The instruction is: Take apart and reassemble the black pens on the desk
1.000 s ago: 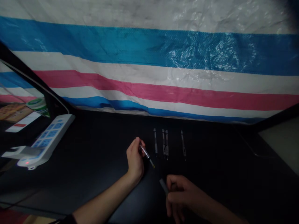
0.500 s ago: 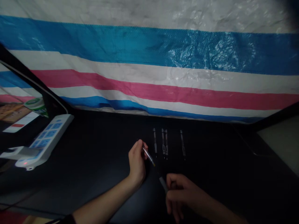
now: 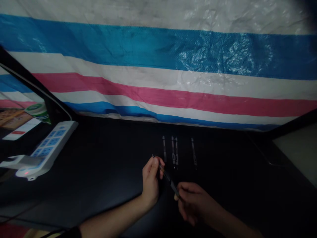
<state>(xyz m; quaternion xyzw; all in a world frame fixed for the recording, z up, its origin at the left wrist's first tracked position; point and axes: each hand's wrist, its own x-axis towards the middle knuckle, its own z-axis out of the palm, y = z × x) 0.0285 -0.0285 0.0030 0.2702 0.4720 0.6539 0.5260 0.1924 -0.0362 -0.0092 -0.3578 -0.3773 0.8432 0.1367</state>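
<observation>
Between my two hands a slim pen (image 3: 167, 178) slants down to the right over the dark tabletop. My left hand (image 3: 150, 180) pinches its thin front part between thumb and fingertips, and a small dark point sticks out above the thumb. My right hand (image 3: 192, 200) closes its fingers round the grey rear part (image 3: 174, 189) of the pen. In the dim light I cannot tell whether the two parts are fully joined. Beyond my hands several similar pens lie lengthwise: one pen (image 3: 164, 148) partly behind my left fingers, a close pair of pens (image 3: 174, 150), and a separate pen (image 3: 193, 151) farther right.
A white power strip (image 3: 53, 142) with a plug in its near end lies at the left. Past it are a green-and-white container (image 3: 38, 110) and a white card (image 3: 22, 130). Striped plastic sheeting (image 3: 148, 79) hangs along the back of the black table (image 3: 111, 148).
My left hand has moved right and slightly down, toward my right hand. The gap between the clear part and the grey part has closed up. The pens on the table have stayed put.
</observation>
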